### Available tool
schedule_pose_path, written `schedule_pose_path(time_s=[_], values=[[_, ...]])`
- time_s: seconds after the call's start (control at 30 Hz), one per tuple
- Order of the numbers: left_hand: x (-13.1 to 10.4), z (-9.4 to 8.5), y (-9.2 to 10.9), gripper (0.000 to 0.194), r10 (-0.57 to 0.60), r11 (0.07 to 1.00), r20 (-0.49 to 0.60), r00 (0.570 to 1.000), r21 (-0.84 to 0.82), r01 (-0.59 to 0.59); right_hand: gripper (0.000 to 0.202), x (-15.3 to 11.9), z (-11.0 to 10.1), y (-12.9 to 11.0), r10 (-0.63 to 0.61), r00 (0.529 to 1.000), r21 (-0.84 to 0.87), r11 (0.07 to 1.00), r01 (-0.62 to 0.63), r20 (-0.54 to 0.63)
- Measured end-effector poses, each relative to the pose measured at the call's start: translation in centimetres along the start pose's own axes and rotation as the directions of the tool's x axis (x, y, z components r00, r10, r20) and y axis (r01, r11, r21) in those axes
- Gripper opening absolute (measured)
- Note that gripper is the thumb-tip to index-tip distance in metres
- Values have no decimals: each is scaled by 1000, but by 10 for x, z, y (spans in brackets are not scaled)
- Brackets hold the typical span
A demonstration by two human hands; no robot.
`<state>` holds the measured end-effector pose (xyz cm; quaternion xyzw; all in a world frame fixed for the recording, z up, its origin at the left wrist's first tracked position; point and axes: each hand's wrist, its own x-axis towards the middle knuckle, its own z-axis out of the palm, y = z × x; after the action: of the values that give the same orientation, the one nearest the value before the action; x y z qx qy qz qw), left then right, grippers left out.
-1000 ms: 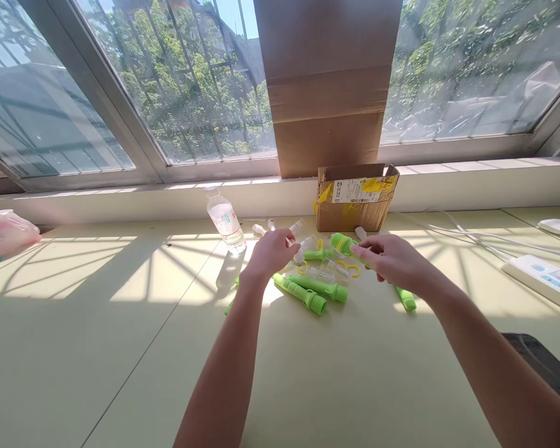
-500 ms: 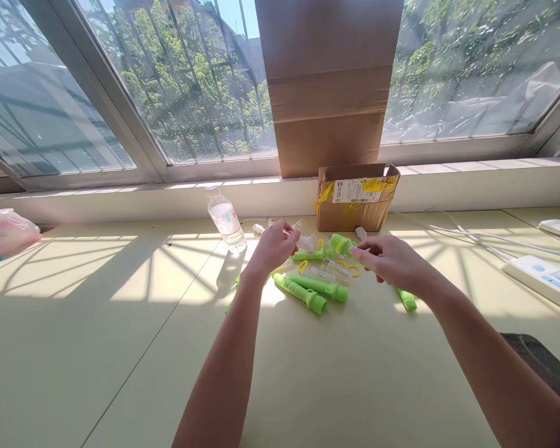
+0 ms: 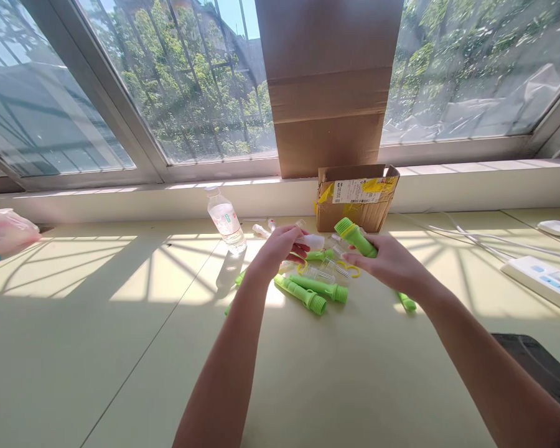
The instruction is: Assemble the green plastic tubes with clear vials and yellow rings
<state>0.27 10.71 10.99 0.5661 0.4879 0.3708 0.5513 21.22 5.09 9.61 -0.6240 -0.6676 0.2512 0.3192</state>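
Note:
My left hand (image 3: 287,246) is closed on a translucent white tube (image 3: 312,241) that points to the right. In my right hand (image 3: 380,258) is a green threaded tube (image 3: 354,235), its threaded end tilted up and to the left. The two held pieces are apart. Below them on the table lie two green tubes (image 3: 302,295) (image 3: 324,287) side by side, with clear plastic caps (image 3: 320,274) and yellow rings (image 3: 353,270) just behind. Part of another green piece (image 3: 407,302) shows under my right wrist.
A bottle (image 3: 227,221) stands left of the parts, and an open cardboard box (image 3: 354,202) behind them. A power strip (image 3: 544,280) with white cables lies at the right, near a dark object (image 3: 536,367). A pink bag (image 3: 7,230) sits at far left.
My left hand now holds the translucent tube, lifted off the pile. My right hand has raised the green tube and turned it more upright.

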Motion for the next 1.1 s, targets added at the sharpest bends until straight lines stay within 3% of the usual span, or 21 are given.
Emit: schedule_pose_path(time_s=[0.17, 0.3, 0.7, 1.1], values=[[4, 11, -1, 12, -38, 977, 160, 986, -201, 70, 42, 1, 3, -4, -69, 997, 166, 984, 71, -18], [3, 20, -2, 10, -51, 968, 245, 968, -226, 108, 40, 2, 5, -4, -114, 993, 239, 965, 109, 8], [3, 26, -5, 9, -93, 978, 295, 951, -155, 143, 43, 0, 4, -6, -147, 986, 290, 950, 117, 84], [1, 26, -4, 10, -88, 979, 306, 948, -151, 140, 44, 0, 4, -5, -119, 990, 295, 951, 92, 77]])
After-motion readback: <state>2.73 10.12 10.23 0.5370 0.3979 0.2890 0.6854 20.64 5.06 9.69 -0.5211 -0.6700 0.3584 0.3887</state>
